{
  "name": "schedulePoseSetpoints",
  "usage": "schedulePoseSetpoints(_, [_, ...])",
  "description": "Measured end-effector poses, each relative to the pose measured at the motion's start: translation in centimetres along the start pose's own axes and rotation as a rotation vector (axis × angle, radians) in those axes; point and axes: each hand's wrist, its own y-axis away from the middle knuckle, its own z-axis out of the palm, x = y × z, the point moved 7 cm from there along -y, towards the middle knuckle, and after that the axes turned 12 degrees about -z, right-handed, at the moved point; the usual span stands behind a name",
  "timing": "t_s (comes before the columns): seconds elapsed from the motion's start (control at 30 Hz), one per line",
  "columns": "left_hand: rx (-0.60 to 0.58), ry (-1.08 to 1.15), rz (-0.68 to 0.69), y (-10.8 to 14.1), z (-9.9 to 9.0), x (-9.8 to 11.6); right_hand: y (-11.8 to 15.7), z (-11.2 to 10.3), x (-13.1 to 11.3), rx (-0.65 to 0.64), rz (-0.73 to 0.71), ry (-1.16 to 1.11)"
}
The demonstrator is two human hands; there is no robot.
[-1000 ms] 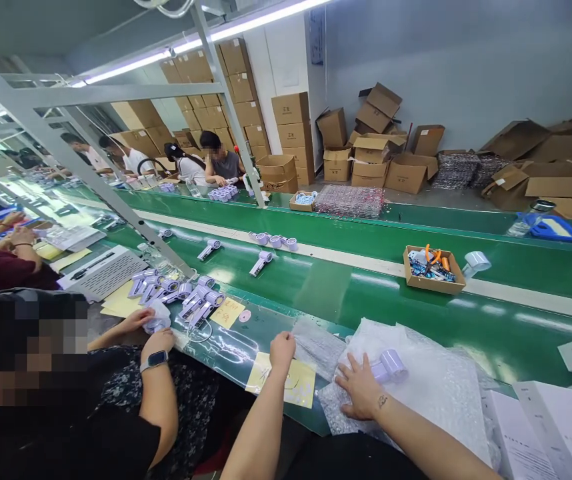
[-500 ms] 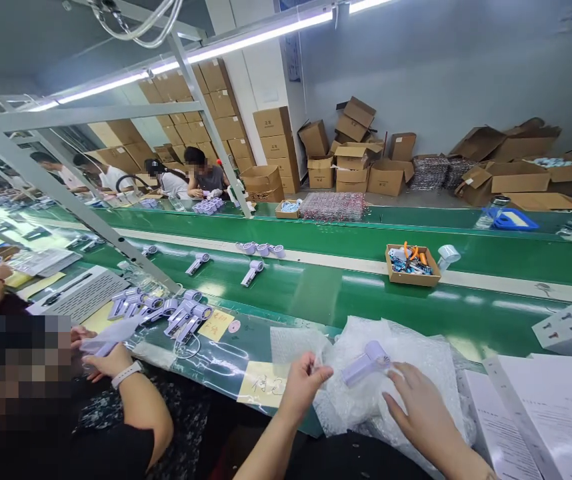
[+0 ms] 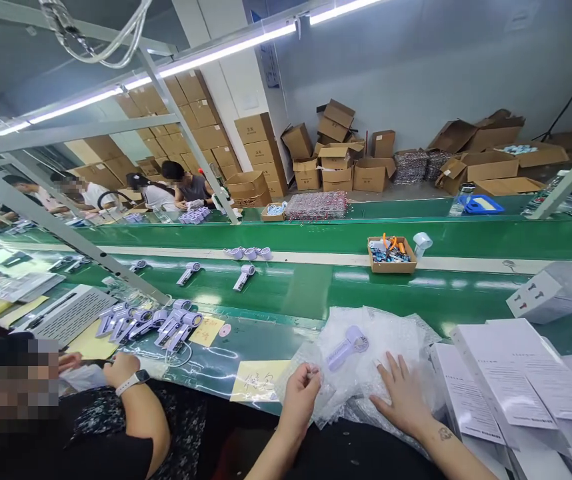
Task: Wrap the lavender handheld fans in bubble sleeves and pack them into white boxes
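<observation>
A light purple handheld fan (image 3: 347, 348) lies on a pile of bubble wrap bags (image 3: 391, 327) at the front edge of the bench. Just left of the fan, my left hand (image 3: 302, 395) is closed in a pinch on the near edge of the bubble wrap. My right hand (image 3: 400, 395) rests with spread fingers on the pile, to the right of the fan and apart from it. Whether the fan sits under a layer of the wrap is hard to make out.
Stacked white printed boxes (image 3: 506, 373) stand on the right. To the left are a handwritten yellow note (image 3: 259, 381), several purple fans (image 3: 173, 323), and a co-worker's arm (image 3: 141, 407). Beyond runs a green conveyor belt (image 3: 311, 293) carrying more fans and a tool box (image 3: 392, 265).
The fan now lies lower and flatter on the wrap. My left hand has closed nearer the wrap's edge, and my right hand has left the fan and flattened onto the pile. The view has shifted right.
</observation>
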Motion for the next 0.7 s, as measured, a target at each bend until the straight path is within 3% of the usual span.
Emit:
schedulePoseSetpoints(0.07, [0.092, -0.132, 0.107, 0.7, -0.9, 1.2, 1.0, -1.9, -0.9, 0.111, -0.065, -0.171])
schedulePoseSetpoints(0.17, [0.256, -0.459, 0.295, 2.1, -0.9, 3.3, 2.2, -4.8, -3.4, 0.167, -0.093, -0.665])
schedulePoseSetpoints(0.23, [0.239, -0.658, 0.379, 2.7, 0.7, 4.0, 2.2, -6.3, -5.9, 0.119, -0.080, -1.023])
schedulePoseSetpoints(0.3, [0.113, -0.813, 0.434, 3.2, 3.1, 3.9, 1.6, -7.7, -8.5, 0.093, -0.106, -1.222])
schedulePoseSetpoints(0.37, [0.021, -0.911, 0.486, 3.7, 4.9, 3.5, 0.9, -8.5, -9.8, 0.091, -0.116, -1.241])
schedulePoseSetpoints(0.43, [0.022, -0.920, 0.492, 4.0, 5.2, 3.2, 0.5, -8.2, -9.9, 0.085, -0.109, -1.161])
schedulePoseSetpoints(0.6, [0.211, -0.679, 0.250, 3.5, 1.0, 1.7, 0.6, -4.5, -8.3, 0.035, -0.185, -0.880])
schedulePoseSetpoints(0.7, [0.258, -0.651, 0.309, 3.4, 0.3, 0.9, 0.7, -2.7, -7.7, 0.076, -0.190, -0.761])
